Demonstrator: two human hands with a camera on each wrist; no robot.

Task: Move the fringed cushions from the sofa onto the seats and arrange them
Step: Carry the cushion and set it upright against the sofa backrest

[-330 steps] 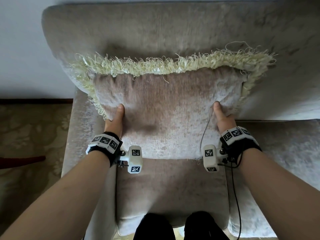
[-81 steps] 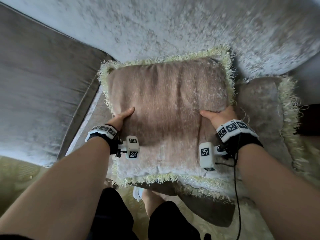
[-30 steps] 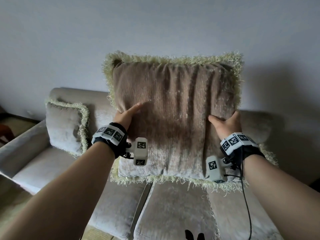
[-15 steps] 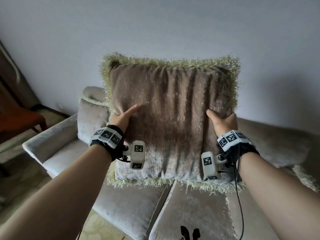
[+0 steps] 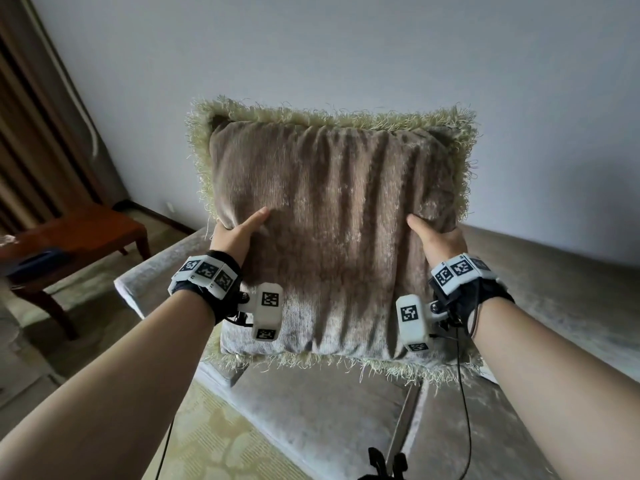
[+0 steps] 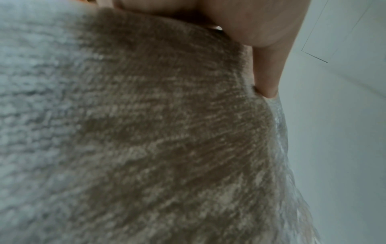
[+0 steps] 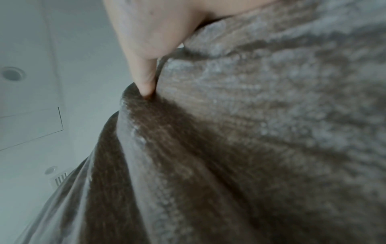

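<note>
The head view is dim and soft, lit from the left: the wall (image 5: 346, 46) is palest up and left of the cushion (image 5: 332, 237) and falls into grey shadow right of it. The cushion's face is dark in the middle with vertical shaded folds, and shines pale along its lower edge. Straight lines bow toward the frame edges, and the forearms below the cushion swell large. The sofa (image 5: 554, 306) to its right looks smeared and grainy. Both wrist views are blurred and cold in tone: the cushion's weave (image 6: 146, 132) is out of focus, brighter on one side, and deep folds (image 7: 125, 165) go nearly black.
</note>
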